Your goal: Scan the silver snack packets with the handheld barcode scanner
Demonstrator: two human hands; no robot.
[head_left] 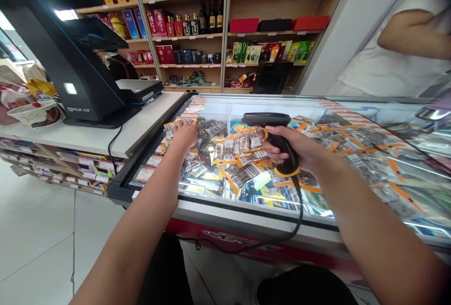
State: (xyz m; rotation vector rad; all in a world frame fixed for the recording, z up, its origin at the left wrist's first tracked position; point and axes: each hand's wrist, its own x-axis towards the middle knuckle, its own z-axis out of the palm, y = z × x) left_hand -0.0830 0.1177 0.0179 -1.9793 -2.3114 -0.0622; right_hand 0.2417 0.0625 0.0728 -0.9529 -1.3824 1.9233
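Observation:
My right hand (285, 145) is wrapped round the grip of a black and yellow barcode scanner (267, 119), whose head points left above the glass-topped chest freezer. Its cable (301, 201) hangs down over the freezer's front edge. On the far left of the glass, my left hand (185, 134) has its fingers bent over a small packet (169, 129) with an orange edge; the fingertips are partly hidden. Between the hands many similar orange-edged packets (243, 143) with barcodes lie spread out. More packets (352, 143) cover the glass to the right.
A black checkout terminal (91, 70) stands on the white counter (141, 136) at left, near a paper bucket (37, 114). Shelves (190, 37) of boxes and bottles line the back. At right stands a person in a white top (380, 70). The freezer's front rim (218, 208) crosses before me.

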